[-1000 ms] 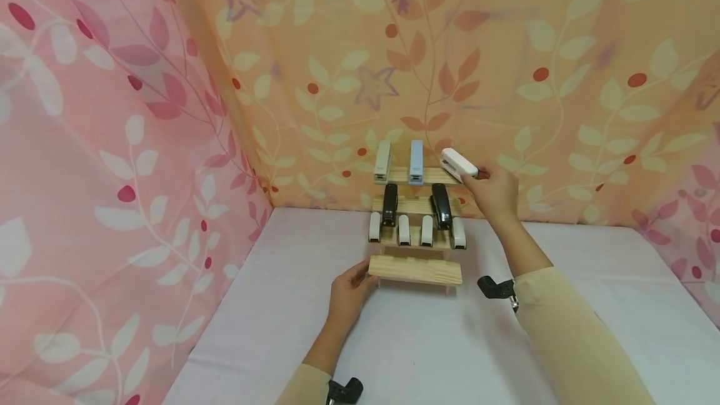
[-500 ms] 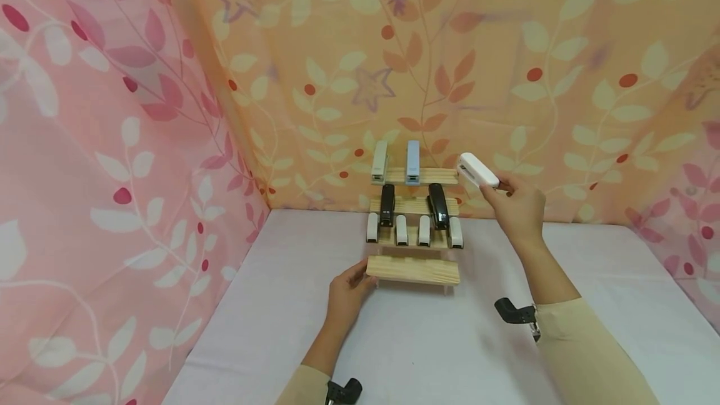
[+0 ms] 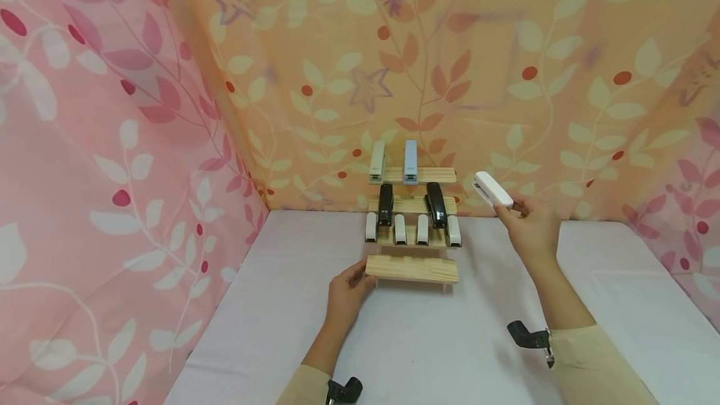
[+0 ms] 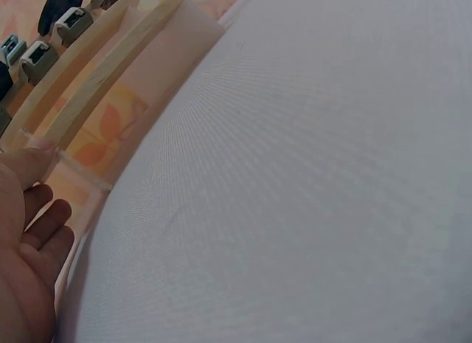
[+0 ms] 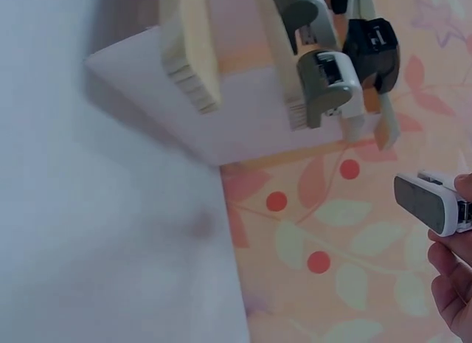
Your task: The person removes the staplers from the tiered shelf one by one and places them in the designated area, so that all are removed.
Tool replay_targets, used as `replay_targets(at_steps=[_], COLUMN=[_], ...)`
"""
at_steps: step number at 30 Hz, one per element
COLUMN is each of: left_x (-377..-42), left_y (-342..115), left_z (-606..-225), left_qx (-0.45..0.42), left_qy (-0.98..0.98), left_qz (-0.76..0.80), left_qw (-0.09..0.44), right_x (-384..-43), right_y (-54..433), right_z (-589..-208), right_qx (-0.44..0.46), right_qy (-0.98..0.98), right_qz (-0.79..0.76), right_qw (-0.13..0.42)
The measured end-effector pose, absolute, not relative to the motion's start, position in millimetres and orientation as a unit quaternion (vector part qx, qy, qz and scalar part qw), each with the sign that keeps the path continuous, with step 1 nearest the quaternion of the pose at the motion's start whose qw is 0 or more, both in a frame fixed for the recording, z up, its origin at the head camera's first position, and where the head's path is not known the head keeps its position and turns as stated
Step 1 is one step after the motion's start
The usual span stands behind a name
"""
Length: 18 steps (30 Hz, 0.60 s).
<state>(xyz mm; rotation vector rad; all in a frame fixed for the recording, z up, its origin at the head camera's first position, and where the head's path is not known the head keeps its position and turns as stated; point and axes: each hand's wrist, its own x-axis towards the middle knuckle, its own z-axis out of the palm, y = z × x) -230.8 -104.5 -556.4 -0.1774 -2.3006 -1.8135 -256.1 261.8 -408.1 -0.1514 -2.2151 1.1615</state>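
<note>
Wooden and pale, the stepped rack (image 3: 412, 269) has the left end of its lowest board gripped by your left hand (image 3: 345, 295): your thumb lies against the board, and other fingers are loosely bent below it. On the top tier, from left to right, sit a pale green stapler (image 3: 377, 161) and a light blue stapler (image 3: 410, 161). One tier down are two glossy black staplers (image 3: 385, 205), one left and one right, and in front of these a row of four small white staplers (image 3: 400, 230) reaches from one end of the board to the other. The rack stands on the white-covered desk (image 3: 281, 330).

Right of the rack, in the air above the back of the desk and clear of the top board, is the white stapler (image 3: 492, 190). It is smooth and rounded at its front end, with a grey panel showing from your right wrist, and it is tilted, front end up and left. Your right hand (image 3: 531, 230) pinches its rear end, fingers closed to its thickness. A second ago you had it at the right end of the top tier; now it is farther right and lower. Your left hand has kept its place, and the other staplers sit as they did.
</note>
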Motion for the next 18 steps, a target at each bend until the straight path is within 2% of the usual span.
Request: replay_targets(at_steps=[18], left_x=[-231.1], left_y=[-103.9], left_z=[-556.2], left_qx=[-0.046], left_qy=[-0.781], left_qz=[-0.615], left_qw=[0.094], right_x=[-252.8], right_y=[272.7], right_z=[-467.2], right_qx=[-0.109], right_qy=[-0.875], right_qz=[0.379], right_qw=[0.28])
